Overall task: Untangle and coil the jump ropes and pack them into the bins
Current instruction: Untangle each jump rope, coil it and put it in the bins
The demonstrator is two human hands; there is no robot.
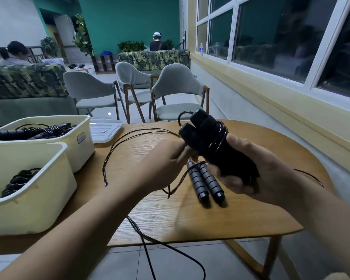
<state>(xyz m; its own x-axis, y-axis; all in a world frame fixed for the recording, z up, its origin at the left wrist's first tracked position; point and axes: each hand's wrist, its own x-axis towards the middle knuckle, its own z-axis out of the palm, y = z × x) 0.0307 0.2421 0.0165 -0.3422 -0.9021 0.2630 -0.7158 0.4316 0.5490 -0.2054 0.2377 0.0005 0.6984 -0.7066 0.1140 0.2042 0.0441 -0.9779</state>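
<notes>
Head view: likeliest trouble from here?

Snagging. Long loose cord (117, 146) trailing out left of the left hand (160, 158), then dropping off the table (241, 219) edge below both wrists toward the floor. Easily caught on that edge, or hooked round the grey handles (207, 182) lying directly beneath the hands.

Anything else?

Possibly wraps (220, 136) sliding off the black handles (206, 138), given any slackening at the left-hand pinch.

Hands?

Close together; touching or not, hard to tell. Right hand (249, 164) clamped round both black handles, raised above the table. Left pinching the cord just beside them.

Bins?

Well off to the left of the left hand: near bin (54, 156) and far bin (85, 126), each already holding coiled rope.
</notes>
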